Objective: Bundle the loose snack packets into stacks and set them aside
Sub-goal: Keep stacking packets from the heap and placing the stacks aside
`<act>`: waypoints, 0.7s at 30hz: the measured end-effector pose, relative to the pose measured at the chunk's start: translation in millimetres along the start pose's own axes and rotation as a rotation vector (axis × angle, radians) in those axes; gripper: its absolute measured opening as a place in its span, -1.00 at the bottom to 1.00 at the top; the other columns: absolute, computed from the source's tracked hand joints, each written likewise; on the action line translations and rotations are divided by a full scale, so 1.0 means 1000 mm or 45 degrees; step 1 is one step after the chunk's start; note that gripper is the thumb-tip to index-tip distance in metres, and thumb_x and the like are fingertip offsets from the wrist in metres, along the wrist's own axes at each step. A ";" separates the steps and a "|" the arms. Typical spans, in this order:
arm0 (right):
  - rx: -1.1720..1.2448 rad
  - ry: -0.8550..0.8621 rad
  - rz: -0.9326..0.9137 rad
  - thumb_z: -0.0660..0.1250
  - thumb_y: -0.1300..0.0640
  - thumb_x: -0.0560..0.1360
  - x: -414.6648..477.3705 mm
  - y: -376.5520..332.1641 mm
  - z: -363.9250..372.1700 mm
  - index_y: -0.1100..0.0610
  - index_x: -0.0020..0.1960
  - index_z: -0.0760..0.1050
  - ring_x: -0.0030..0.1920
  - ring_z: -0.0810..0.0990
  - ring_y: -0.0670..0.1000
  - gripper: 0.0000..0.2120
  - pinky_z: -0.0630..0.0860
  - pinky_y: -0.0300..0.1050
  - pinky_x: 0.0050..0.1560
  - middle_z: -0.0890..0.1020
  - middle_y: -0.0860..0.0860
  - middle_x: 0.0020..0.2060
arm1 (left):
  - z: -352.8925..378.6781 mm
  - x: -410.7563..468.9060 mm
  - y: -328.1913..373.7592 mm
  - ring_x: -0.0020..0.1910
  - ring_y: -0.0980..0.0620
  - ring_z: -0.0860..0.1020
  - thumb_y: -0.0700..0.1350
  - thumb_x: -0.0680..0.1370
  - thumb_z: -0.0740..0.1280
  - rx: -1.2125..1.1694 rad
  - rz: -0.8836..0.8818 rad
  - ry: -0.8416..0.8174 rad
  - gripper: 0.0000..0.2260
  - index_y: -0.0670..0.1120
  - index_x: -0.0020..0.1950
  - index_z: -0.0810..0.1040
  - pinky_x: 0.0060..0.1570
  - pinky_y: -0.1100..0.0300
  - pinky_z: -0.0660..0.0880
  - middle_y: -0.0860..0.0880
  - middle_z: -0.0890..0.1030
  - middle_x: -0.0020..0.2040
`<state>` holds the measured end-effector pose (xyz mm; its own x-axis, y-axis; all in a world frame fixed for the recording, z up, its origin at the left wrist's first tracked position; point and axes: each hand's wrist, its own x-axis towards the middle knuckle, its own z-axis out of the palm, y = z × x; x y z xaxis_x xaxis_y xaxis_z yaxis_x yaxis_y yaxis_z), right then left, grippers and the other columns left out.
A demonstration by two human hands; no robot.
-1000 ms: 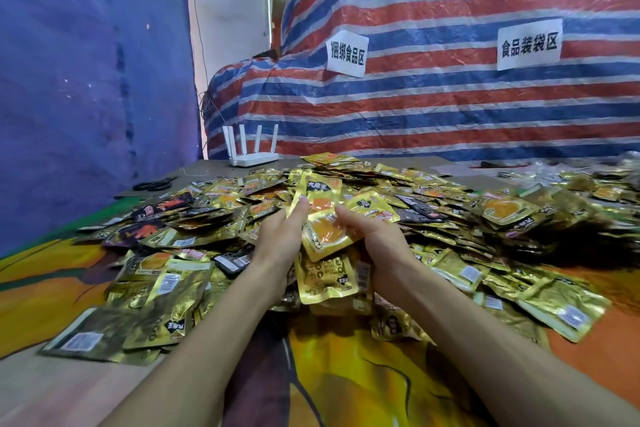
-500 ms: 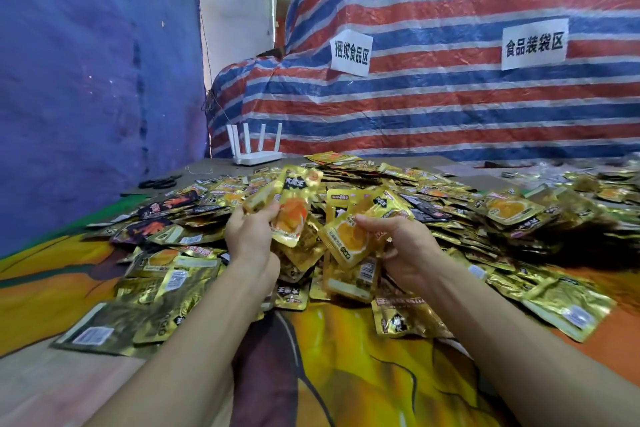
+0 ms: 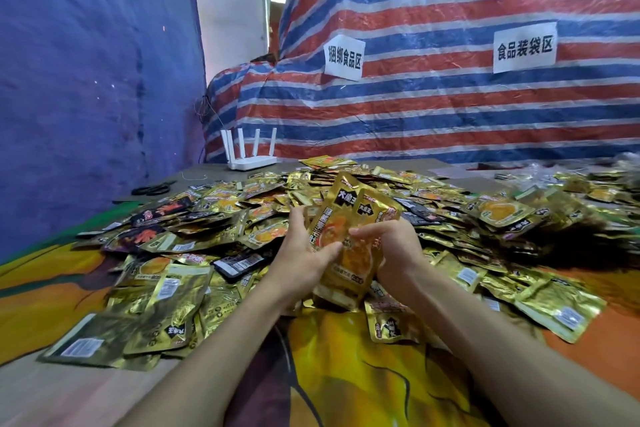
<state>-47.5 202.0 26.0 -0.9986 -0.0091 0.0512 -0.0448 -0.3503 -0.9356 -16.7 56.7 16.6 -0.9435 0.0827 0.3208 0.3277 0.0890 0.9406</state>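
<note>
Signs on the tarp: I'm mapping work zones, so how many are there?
2: left sign mid-frame on the striped tarp; right sign further right, slightly higher. Others may be out of frame.

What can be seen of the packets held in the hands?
The held packets are shiny gold foil pouches with a black label near the top and an orange food picture below. At least two show, overlapped and fanned, roughly upright, above the pile. The left hand grips their left edge, the right hand their right; the count is hidden.
</note>
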 end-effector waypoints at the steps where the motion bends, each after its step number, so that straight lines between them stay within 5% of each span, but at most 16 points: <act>1: 0.002 0.007 -0.020 0.35 0.47 0.35 0.000 0.001 0.001 0.26 -0.13 0.44 -0.15 0.69 0.20 -0.82 0.66 0.21 -0.05 0.66 0.18 -0.17 | -0.001 0.001 0.000 -0.12 0.00 0.72 -0.30 0.59 0.36 -0.004 -0.006 0.000 -0.54 0.24 0.11 0.28 -0.23 -0.02 0.68 0.03 0.53 0.08; 6: -0.016 -0.087 -0.280 0.30 0.32 0.41 -0.008 0.002 0.007 0.17 -0.04 0.49 -0.21 0.67 0.11 -0.85 0.65 0.03 -0.24 0.66 0.11 -0.23 | 0.001 -0.001 0.001 0.08 -0.05 0.67 -0.29 0.60 0.35 0.080 -0.046 -0.144 -0.35 0.12 0.51 0.07 -0.01 -0.04 0.66 -0.08 0.56 0.23; 10: -0.167 -0.136 -0.589 0.35 0.17 0.39 -0.016 0.005 0.014 0.03 0.25 0.46 0.01 0.70 0.06 -0.57 0.67 -0.03 -0.01 0.68 0.09 0.02 | 0.009 -0.002 -0.002 0.53 0.01 0.24 -0.08 0.55 0.34 0.326 0.120 -0.077 -0.20 0.27 0.61 -0.09 0.46 -0.04 0.33 0.08 0.18 0.57; 12: -0.254 -0.127 -0.669 0.34 0.13 0.43 -0.016 0.007 0.017 -0.03 0.42 0.32 0.14 0.65 0.04 -0.43 0.63 0.05 0.16 0.63 0.06 0.14 | 0.012 -0.002 -0.003 0.54 0.10 0.14 -0.15 0.60 0.35 0.392 0.215 -0.008 -0.23 0.23 0.63 -0.04 0.47 0.12 0.25 0.16 0.11 0.55; 17: -0.202 -0.074 -0.571 0.39 0.09 0.35 -0.011 0.008 0.018 -0.10 0.61 -0.04 0.31 0.54 0.10 -0.05 0.56 0.16 0.29 0.45 0.11 0.39 | 0.018 -0.002 -0.007 0.38 -0.05 0.37 -0.28 0.55 0.40 0.460 0.248 0.172 -0.32 0.05 0.60 0.23 0.33 0.02 0.48 -0.02 0.31 0.30; 21: -0.189 -0.077 -0.535 0.47 -0.02 0.32 -0.008 0.010 0.015 -0.17 0.63 -0.14 0.29 0.57 0.03 0.08 0.59 0.01 0.25 0.42 0.07 0.43 | 0.023 -0.004 -0.007 0.32 0.09 0.43 -0.33 0.50 0.43 0.471 0.275 0.206 -0.34 -0.01 0.54 0.31 0.30 0.23 0.47 0.05 0.42 0.32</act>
<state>-39.4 184.5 21.6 -0.8900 0.0489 0.4534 -0.4536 -0.1969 -0.8692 -13.8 78.3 6.1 -0.8376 -0.0154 0.5460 0.4853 0.4377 0.7569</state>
